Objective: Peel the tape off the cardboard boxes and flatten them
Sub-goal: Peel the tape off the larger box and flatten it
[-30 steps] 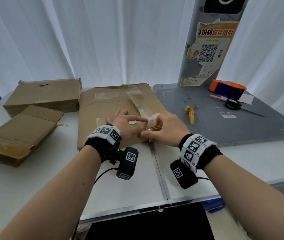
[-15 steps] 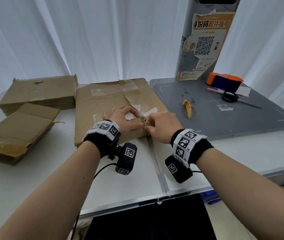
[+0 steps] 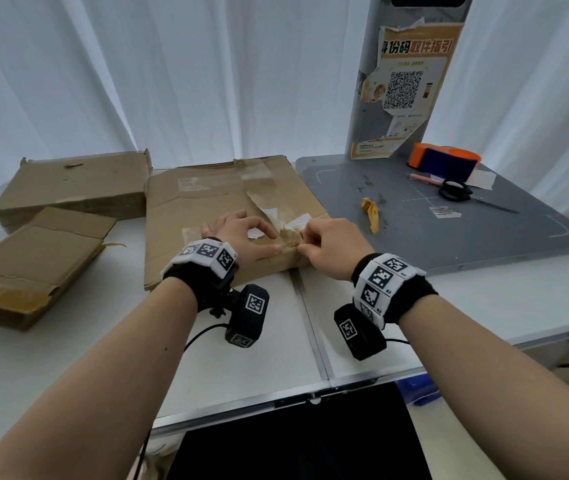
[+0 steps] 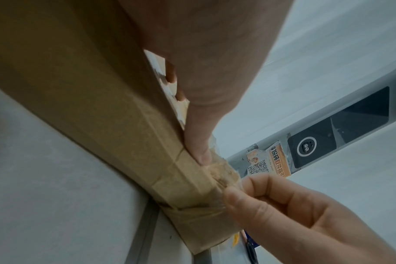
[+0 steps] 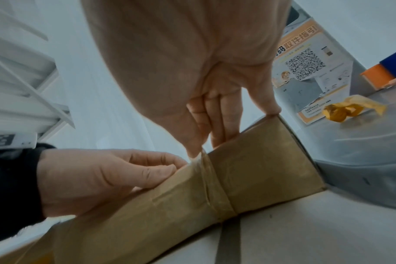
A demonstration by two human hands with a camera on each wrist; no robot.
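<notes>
Tape point(image 3: 290, 237) is running over the near edge of the middle cardboard box point(image 3: 207, 202), which is lying flat near the front-centre of the white table point(image 3: 68, 341), its right corner just over the grey board point(image 3: 449, 230). Judging by the wrinkles and lifted edge, the tape is thin, clear and stretchy, likely to tear if pulled sharply, so the loosened end at the box edge looks like the place to take hold. The box itself seems light and stiff enough to need holding down.

Left hand point(image 3: 245, 240) is lying on the box top, fingers loosely arched, thumb pressing along the near edge beside the tape. Right hand point(image 3: 331, 247) is curling narrow, thumb and forefinger pinching the lifted tape end at that edge.

2 more boxes are sitting toward the left side of the table: 1 at the back point(image 3: 75, 188), 1 nearer the front left point(image 3: 30, 268). On the grey board a crumpled tape scrap point(image 3: 371, 211), scissors point(image 3: 456, 194) and an orange tape dispenser point(image 3: 446, 162) are lying well apart from the hands.
</notes>
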